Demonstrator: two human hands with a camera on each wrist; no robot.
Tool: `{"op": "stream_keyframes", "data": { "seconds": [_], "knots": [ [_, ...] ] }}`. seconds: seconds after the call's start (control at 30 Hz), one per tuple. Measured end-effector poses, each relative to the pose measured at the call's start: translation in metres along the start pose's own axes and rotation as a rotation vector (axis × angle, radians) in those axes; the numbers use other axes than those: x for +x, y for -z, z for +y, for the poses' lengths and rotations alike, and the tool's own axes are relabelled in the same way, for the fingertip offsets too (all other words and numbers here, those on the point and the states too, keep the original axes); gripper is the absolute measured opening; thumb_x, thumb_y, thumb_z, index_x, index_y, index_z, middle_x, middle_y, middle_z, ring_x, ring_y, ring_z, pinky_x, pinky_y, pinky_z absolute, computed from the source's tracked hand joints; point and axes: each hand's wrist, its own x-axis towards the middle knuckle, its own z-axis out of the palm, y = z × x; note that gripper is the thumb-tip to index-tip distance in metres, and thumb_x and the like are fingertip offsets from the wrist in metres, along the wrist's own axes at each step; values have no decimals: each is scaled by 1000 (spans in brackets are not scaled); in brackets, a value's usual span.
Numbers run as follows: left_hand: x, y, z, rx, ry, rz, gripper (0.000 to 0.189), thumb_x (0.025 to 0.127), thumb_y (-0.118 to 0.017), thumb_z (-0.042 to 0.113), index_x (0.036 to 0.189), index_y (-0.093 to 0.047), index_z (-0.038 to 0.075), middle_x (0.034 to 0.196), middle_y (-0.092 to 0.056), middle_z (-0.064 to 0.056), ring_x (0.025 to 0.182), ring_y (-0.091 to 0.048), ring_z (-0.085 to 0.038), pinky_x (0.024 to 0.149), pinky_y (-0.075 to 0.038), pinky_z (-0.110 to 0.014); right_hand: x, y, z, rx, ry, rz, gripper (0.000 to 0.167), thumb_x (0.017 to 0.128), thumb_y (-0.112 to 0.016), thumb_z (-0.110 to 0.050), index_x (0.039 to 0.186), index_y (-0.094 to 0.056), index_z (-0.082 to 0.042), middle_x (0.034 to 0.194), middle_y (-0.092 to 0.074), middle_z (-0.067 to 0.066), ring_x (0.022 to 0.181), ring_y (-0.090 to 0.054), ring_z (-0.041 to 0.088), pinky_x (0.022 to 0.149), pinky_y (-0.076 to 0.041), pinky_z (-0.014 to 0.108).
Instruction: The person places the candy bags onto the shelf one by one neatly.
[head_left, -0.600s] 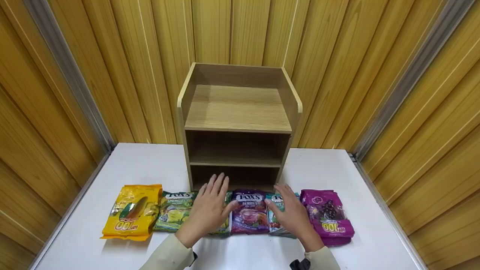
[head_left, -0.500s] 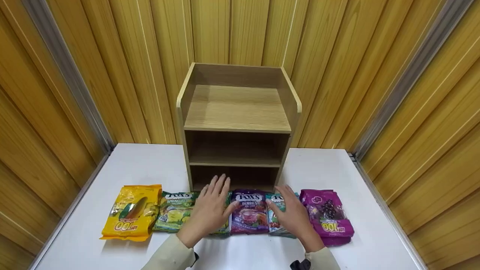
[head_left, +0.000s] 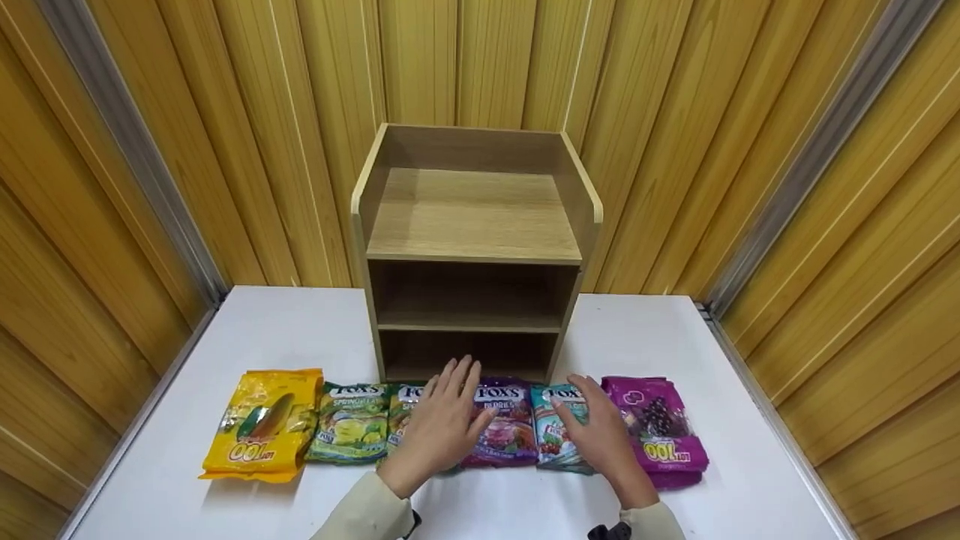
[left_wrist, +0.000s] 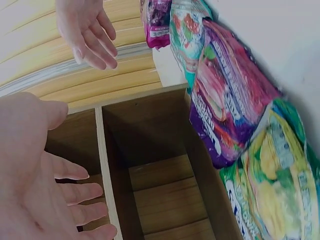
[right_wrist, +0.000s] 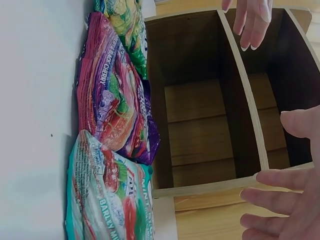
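Note:
Several candy bags lie in a row on the white table. My left hand hovers, fingers extended, over a green Fox's candy bag and the edge of the purple Fox's berries bag. My right hand is spread above the teal Fox's candy bag, beside the magenta candy bag. Both wrist views show the hands apart from the bags, holding nothing. Another green Fox's bag and a yellow candy bag lie at the left. The left hand partly covers the bags beneath it.
A wooden shelf unit stands directly behind the row, with a top tray and two compartments below. Wood-patterned walls enclose the back and sides. Bare white table shows on both sides of the shelf.
My left hand has shifted right and slightly toward me, uncovering more of the second green bag. The right hand has drifted slightly right and nearer. The bags stay put.

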Motion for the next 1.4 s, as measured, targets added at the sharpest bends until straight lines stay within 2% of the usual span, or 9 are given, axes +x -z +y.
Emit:
{"op": "stream_keyframes", "data": {
  "seconds": [0.17, 0.33, 0.57, 0.73, 0.93, 1.03, 1.27, 1.33, 1.4],
  "knots": [
    [4, -7, 8, -14, 6, -2, 71, 98, -42, 54, 153, -28, 11, 159, -28, -9, 147, -27, -31, 117, -29, -53, 0, 2, 6, 11, -41, -6, 54, 94, -61, -40, 140, -49, -13, 150, -43, 15, 140, -38, 39, 112, -33, 58],
    [7, -17, 13, -40, 24, 6, 69, 98, -44, 52, 152, -30, 11, 158, -31, -10, 145, -31, -31, 116, -30, -53, -1, 1, 14, 13, -55, 27, 52, 94, -61, -40, 138, -51, -14, 146, -49, 13, 137, -43, 37, 110, -36, 58],
    [11, -29, 16, -38, 50, 4, 69, 98, -40, 56, 151, -32, 12, 157, -34, -9, 144, -34, -29, 116, -31, -52, -3, 1, 23, 72, -70, 48, 44, 95, -61, -32, 134, -54, -14, 142, -53, 13, 134, -46, 37, 110, -36, 58],
    [12, -36, 20, -65, 68, 4, 69, 97, -40, 57, 150, -33, 13, 156, -35, -8, 143, -35, -29, 116, -31, -52, -4, 4, 28, 82, -85, 50, 43, 95, -60, -30, 134, -55, -12, 141, -53, 15, 135, -44, 38, 111, -35, 58],
    [16, -46, 30, -131, 59, 12, 65, 98, -44, 51, 149, -36, 12, 155, -37, -9, 142, -36, -28, 115, -34, -50, -5, 10, 34, 90, -155, 23, 46, 97, -56, -34, 139, -50, -14, 146, -48, 18, 137, -40, 42, 110, -33, 61],
    [18, -50, 35, -131, 57, 2, 64, 99, -44, 51, 149, -37, 12, 154, -37, -9, 142, -36, -28, 115, -33, -50, -5, 12, 35, 98, -177, 15, 49, 98, -54, -38, 141, -48, -15, 148, -45, 19, 137, -38, 43, 110, -33, 63],
    [20, -55, 41, -131, 81, -20, 65, 97, -46, 53, 149, -37, 15, 154, -38, -5, 143, -36, -26, 116, -32, -50, -5, 19, 41, 131, -191, 8, 51, 99, -52, -35, 144, -44, -13, 150, -43, 18, 141, -34, 41, 112, -31, 60],
    [20, -57, 42, -133, 75, -17, 65, 97, -46, 53, 149, -37, 15, 154, -39, -5, 143, -36, -26, 116, -33, -50, -4, 20, 43, 117, -186, 25, 52, 99, -53, -37, 143, -45, -12, 147, -46, 18, 139, -37, 42, 111, -33, 60],
    [21, -58, 44, -140, 69, -14, 64, 97, -46, 52, 149, -37, 15, 154, -39, -6, 142, -37, -27, 115, -33, -50, -4, 23, 46, 99, -193, 44, 51, 98, -53, -39, 142, -46, -13, 128, -60, 20, 120, -54, 40, 100, -47, 52]
  ]
}}
